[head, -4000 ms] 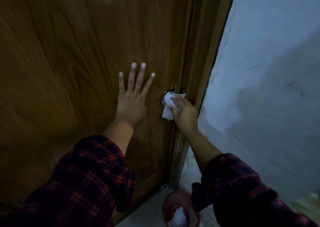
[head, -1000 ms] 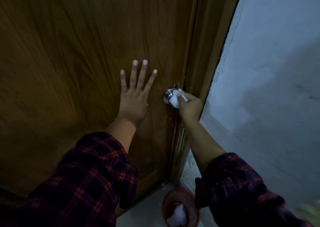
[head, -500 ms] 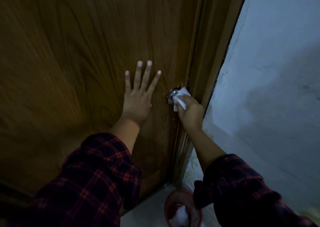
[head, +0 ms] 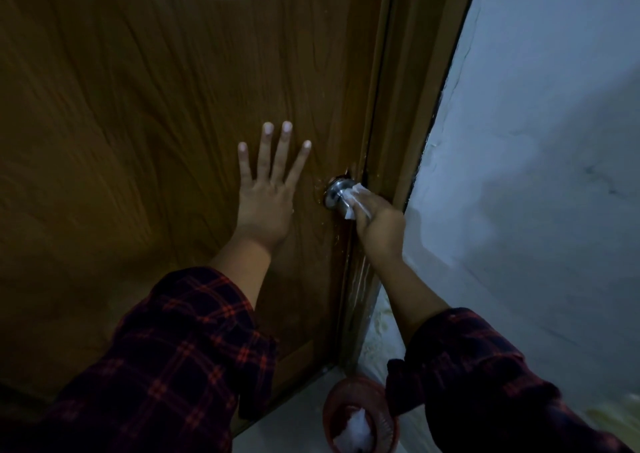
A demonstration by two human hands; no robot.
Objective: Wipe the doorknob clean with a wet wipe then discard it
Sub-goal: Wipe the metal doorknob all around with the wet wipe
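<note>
A round silver doorknob (head: 335, 192) sticks out of the brown wooden door (head: 156, 106) near its right edge. My right hand (head: 379, 225) holds a crumpled white wet wipe (head: 354, 203) pressed against the knob's right and lower side; the fingers hide part of the wipe. My left hand (head: 266, 193) lies flat on the door just left of the knob, fingers spread, holding nothing. Both forearms wear dark red plaid sleeves.
A reddish round waste basket (head: 360, 416) with white tissue inside stands on the floor below the knob, beside the door frame (head: 398, 106). A pale blue-grey wall (head: 536, 141) fills the right side. The scene is dim.
My right hand has slid the wipe from the knob's top and front round to its right and underside, so more bare metal shows. My left hand stays flat on the door.
</note>
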